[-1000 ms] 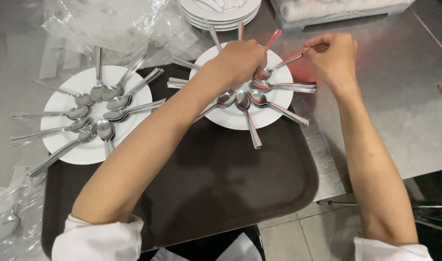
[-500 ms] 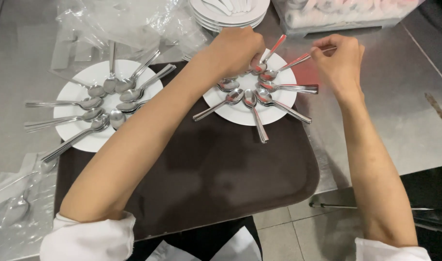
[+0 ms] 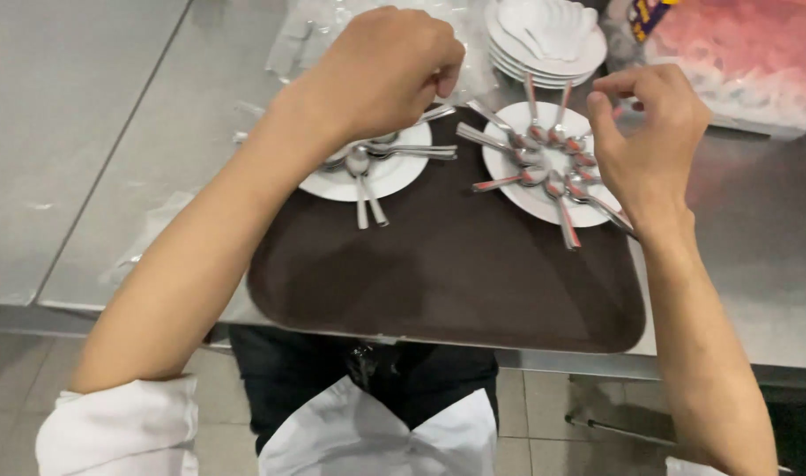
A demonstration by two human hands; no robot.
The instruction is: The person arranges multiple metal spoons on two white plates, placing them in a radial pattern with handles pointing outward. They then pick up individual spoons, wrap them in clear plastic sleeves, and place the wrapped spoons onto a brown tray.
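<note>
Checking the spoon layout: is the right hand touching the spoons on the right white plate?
Cannot tell. In the head view the right hand hovers over the spoons on the right white plate, hiding any contact or gap.

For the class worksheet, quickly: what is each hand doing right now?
Left hand: curled shut over the left plate; contents cannot be told.
Right hand: fingers pinched, apparently empty.

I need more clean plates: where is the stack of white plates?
In the head view, the stack of white plates sits at the top, right of centre, on the steel counter just behind the plate of fanned spoons.
</note>
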